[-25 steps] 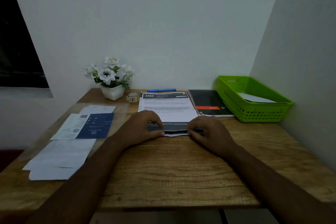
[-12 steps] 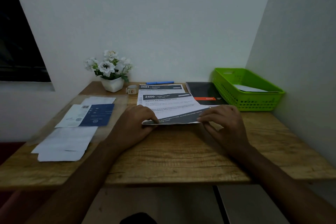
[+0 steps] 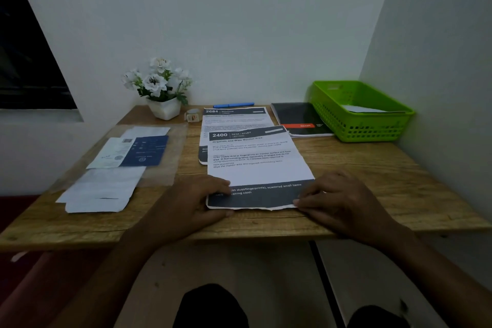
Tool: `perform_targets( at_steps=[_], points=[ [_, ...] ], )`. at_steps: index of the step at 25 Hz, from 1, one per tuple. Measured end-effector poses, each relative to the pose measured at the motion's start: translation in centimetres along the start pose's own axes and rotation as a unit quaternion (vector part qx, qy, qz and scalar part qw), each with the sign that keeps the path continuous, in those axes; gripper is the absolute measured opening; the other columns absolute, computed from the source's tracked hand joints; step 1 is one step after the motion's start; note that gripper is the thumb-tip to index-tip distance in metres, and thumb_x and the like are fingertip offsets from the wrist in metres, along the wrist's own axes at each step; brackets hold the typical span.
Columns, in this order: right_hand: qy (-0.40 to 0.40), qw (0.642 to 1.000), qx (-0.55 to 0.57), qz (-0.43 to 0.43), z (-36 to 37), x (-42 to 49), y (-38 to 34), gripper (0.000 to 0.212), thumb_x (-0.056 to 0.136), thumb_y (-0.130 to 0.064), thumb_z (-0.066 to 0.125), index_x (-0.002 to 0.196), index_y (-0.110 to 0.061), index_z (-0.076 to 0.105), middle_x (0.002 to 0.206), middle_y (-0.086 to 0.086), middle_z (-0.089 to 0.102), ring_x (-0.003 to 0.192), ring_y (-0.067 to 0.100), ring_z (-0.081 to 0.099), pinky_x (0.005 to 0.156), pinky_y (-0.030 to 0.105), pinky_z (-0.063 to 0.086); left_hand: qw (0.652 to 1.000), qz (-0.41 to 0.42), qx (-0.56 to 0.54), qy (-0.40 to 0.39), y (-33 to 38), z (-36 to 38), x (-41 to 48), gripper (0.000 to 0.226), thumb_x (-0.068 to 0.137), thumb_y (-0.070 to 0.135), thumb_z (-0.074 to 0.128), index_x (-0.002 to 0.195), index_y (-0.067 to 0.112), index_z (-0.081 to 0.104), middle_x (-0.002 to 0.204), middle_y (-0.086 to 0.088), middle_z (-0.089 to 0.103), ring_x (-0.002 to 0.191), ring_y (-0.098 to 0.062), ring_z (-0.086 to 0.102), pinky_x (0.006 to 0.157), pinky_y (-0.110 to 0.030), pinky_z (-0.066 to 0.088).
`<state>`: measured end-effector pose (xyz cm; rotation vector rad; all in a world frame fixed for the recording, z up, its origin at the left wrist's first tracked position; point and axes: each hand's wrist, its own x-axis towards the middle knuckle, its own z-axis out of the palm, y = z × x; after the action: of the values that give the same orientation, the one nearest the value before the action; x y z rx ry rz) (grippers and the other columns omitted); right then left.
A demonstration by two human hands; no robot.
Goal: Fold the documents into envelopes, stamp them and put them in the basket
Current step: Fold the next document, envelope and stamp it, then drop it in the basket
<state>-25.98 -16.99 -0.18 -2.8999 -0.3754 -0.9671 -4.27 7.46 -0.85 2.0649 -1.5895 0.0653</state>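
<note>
A printed document headed "2400" (image 3: pixel 255 168) lies flat on the wooden table (image 3: pixel 372 184), its dark bottom band near the front edge. My left hand (image 3: pixel 191 202) grips its lower left corner, fingers on top and thumb at the edge. My right hand (image 3: pixel 343 205) pinches the lower right corner. A second document headed "2684" (image 3: pixel 234 117) lies partly under it, farther back. White envelopes (image 3: pixel 101 192) are stacked at the left. The green basket (image 3: pixel 372 132) stands at the back right with one white envelope (image 3: pixel 364 108) inside.
A blue and white leaflet (image 3: pixel 138 152) lies on a clear plastic sleeve (image 3: pixel 173 168) at the left. At the back stand a white flower pot (image 3: pixel 163 108), a small roll (image 3: pixel 192 115), a blue pen (image 3: pixel 233 105) and a black notebook (image 3: pixel 298 117). Walls close off the back and right.
The bottom edge of the "2400" sheet, folded up a second ago, now lies open and flat. Both hands have drawn the sheet toward the table's front edge, uncovering the "2684" sheet.
</note>
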Motion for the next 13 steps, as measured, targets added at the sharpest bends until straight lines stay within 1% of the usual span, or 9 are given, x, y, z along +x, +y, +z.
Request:
perform_targets(
  at_steps=[2,5,7,9,11,13],
  points=[
    [-0.014,1.0,0.0,-0.017,-0.1,-0.1,-0.3,0.016,0.084,-0.027,0.074,0.099,-0.024,0.078,0.092,-0.008,0.071,0.081,0.008,0.063,0.074,0.027,0.042,1.0,-0.002,-0.005,-0.01,0.4,-0.2,-0.5,0.051,0.074,0.065,0.061,0.117,0.037,0.061,0.127,0.02,0.056,0.112,0.008,0.047,0.089,-0.007,0.034],
    [-0.04,0.999,0.019,-0.02,-0.3,-0.2,-0.6,0.016,0.087,-0.032,0.071,0.099,-0.025,0.077,0.094,-0.01,0.071,0.084,0.006,0.064,0.073,0.026,0.043,1.0,-0.003,0.001,-0.022,0.9,-0.4,-0.9,0.056,0.071,0.069,0.059,0.117,0.038,0.061,0.129,0.023,0.052,0.115,0.009,0.044,0.09,-0.007,0.032],
    [-0.05,0.996,0.067,0.006,-0.5,0.0,-0.5,0.018,0.089,-0.038,0.067,0.099,-0.026,0.077,0.097,-0.014,0.071,0.088,0.001,0.063,0.076,0.025,0.045,0.999,-0.018,-0.007,-0.034,0.9,-0.7,-0.6,0.059,0.068,0.076,0.055,0.116,0.042,0.06,0.126,0.03,0.05,0.114,0.013,0.042,0.089,-0.007,0.032],
    [-0.041,0.989,0.131,0.051,-0.6,0.6,0.1,0.022,0.093,-0.039,0.06,0.098,-0.024,0.076,0.097,-0.015,0.071,0.09,0.0,0.064,0.076,0.026,0.048,0.997,-0.042,-0.053,-0.043,0.9,-1.1,0.2,0.058,0.068,0.079,0.051,0.112,0.043,0.061,0.12,0.033,0.053,0.112,0.014,0.045,0.088,-0.013,0.038],
    [-0.018,0.975,0.188,0.117,-0.3,1.7,1.4,0.024,0.094,-0.039,0.056,0.098,-0.024,0.075,0.095,-0.015,0.072,0.089,0.005,0.067,0.076,0.024,0.05,0.991,-0.063,-0.118,-0.024,0.6,-1.6,2.1,0.047,0.071,0.072,0.056,0.104,0.041,0.065,0.11,0.032,0.06,0.106,0.014,0.05,0.082,-0.016,0.042],
    [0.009,0.959,0.215,0.182,0.5,3.4,3.3,0.019,0.093,-0.039,0.057,0.096,-0.03,0.074,0.094,-0.018,0.072,0.087,0.004,0.066,0.072,0.013,0.047,0.986,-0.065,-0.15,0.014,-0.3,-2.2,4.9,0.031,0.075,0.057,0.063,0.095,0.035,0.07,0.099,0.026,0.065,0.095,0.01,0.057,0.074,-0.019,0.045]
  ],
)
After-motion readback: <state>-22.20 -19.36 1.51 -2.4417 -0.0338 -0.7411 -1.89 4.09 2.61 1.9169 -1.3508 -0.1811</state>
